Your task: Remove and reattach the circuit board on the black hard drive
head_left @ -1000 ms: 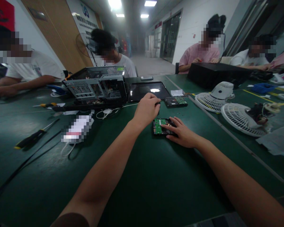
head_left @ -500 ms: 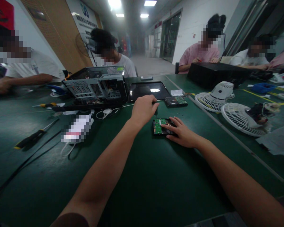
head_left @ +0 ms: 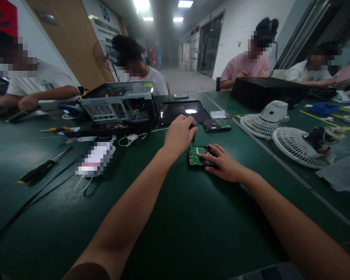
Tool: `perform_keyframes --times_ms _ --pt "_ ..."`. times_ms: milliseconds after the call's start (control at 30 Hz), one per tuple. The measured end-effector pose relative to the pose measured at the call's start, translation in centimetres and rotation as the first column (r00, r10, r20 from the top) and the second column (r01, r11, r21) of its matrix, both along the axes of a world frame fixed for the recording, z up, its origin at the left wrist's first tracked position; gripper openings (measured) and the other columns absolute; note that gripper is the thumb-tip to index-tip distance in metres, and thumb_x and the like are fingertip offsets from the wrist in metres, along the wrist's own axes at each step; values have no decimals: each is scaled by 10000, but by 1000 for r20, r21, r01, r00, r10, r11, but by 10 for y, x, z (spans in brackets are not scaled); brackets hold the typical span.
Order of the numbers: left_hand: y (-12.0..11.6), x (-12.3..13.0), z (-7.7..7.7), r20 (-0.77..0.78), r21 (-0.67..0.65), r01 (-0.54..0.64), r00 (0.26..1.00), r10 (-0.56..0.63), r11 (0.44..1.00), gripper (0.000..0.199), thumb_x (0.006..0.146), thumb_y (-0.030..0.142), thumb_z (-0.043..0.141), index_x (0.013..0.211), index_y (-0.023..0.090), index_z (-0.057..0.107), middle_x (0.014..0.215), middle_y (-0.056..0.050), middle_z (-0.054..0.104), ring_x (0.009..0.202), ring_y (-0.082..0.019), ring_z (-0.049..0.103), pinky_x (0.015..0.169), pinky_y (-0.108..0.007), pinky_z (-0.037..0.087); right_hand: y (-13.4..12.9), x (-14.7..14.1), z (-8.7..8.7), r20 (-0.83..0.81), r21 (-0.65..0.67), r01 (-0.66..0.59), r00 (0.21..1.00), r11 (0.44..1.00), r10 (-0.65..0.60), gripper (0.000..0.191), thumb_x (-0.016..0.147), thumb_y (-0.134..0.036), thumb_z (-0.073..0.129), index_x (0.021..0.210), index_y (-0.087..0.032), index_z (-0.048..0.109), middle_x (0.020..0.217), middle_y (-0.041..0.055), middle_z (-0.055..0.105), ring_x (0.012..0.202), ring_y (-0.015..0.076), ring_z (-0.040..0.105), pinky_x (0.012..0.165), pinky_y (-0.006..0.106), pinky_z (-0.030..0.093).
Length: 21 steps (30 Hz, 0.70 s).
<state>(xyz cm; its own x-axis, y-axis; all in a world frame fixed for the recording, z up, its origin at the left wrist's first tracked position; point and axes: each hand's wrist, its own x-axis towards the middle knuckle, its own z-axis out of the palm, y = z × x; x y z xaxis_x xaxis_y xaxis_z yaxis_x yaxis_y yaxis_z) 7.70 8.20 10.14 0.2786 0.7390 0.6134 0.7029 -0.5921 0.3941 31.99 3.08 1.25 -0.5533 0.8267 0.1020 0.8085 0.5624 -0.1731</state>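
Observation:
A hard drive (head_left: 194, 158) lies on the green table with its circuit board facing up. My left hand (head_left: 178, 134) is closed around the dark handle of a small screwdriver (head_left: 194, 137), held upright. Its thin shaft points down at the drive's far left part; the tip is too small to make out. My right hand (head_left: 225, 164) rests on the drive's right side with its fingers spread, the index finger reaching over the board. A second hard drive (head_left: 217, 125) lies just beyond, to the right of a dark flat panel (head_left: 183, 111).
An opened computer case (head_left: 119, 109) stands at the back left. Nearer are a blurred-out white device (head_left: 95, 158) and a yellow-black screwdriver (head_left: 41, 171). White fan parts (head_left: 291, 146) lie to the right. Co-workers sit across the table by a black case (head_left: 268, 91).
My left hand has shifted very slightly to the right and up, still gripping the screwdriver. My right hand and the drive stay put. At far left, a co-worker's hands have moved.

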Motion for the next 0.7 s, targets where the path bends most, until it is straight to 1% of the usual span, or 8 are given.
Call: perform_keyframes --times_ms 133,200,267,367,433,500,600,700 --pt "1 -2 0 4 -9 -8 1000 8 1000 144 920 143 656 1020 206 739 1064 -64 680 949 -203 640 903 -357 517 0 -1 1 -4 -5 3 1000 1000 -3 620 985 -500 555 1576 -412 387 1712 44 173 1541 436 178 1190 653 299" --pt "2 -3 0 1 -4 8 1000 -8 1000 129 914 149 667 1012 194 738 1053 -66 689 932 -199 642 893 -351 516 0 -1 1 -6 -5 2 1000 1000 -2 622 986 -500 552 1578 -415 381 1713 45 172 1541 437 177 1188 658 297" --pt "3 -3 -1 1 -5 18 1000 -18 1000 96 901 195 705 994 184 727 1020 -62 694 888 -192 641 853 -344 519 0 0 0 -8 -6 2 1000 1000 -2 622 987 -498 549 1579 -418 376 1714 47 169 1540 439 181 1186 663 293" --pt "3 -2 -1 18 7 12 1000 -12 1000 124 874 265 759 931 181 687 944 -46 694 837 -187 631 790 -334 516 1 1 -1 -10 -6 -1 1000 1000 1 620 989 -494 548 1580 -417 375 1716 51 159 1542 437 178 1191 661 281" --pt "2 -1 -1 40 29 18 999 -19 999 142 865 264 771 878 184 654 885 -30 686 815 -180 627 771 -324 515 1 1 -2 -13 -1 0 1000 1000 0 622 987 -499 552 1578 -424 374 1717 44 157 1544 434 174 1194 661 273" --pt "2 0 -2 53 47 55 997 -57 997 150 861 243 775 856 187 636 859 -20 675 813 -172 629 764 -311 521 1 1 -2 -15 3 4 1000 1000 -4 623 984 -501 557 1576 -431 376 1718 35 159 1545 433 172 1194 660 276" --pt "1 2 -2 74 48 113 990 -116 992 147 854 213 778 914 184 647 955 -39 676 861 -166 643 785 -294 544 0 1 -2 -13 -2 2 1000 1000 -2 614 984 -490 561 1570 -429 390 1717 35 160 1541 442 175 1190 660 286" --pt "1 2 -2 70 37 135 988 -137 990 122 873 186 748 971 169 676 1028 -64 681 922 -174 654 842 -304 561 0 0 -1 -16 -2 -1 1000 1000 1 609 987 -490 556 1570 -421 394 1714 48 170 1539 443 180 1191 661 282"
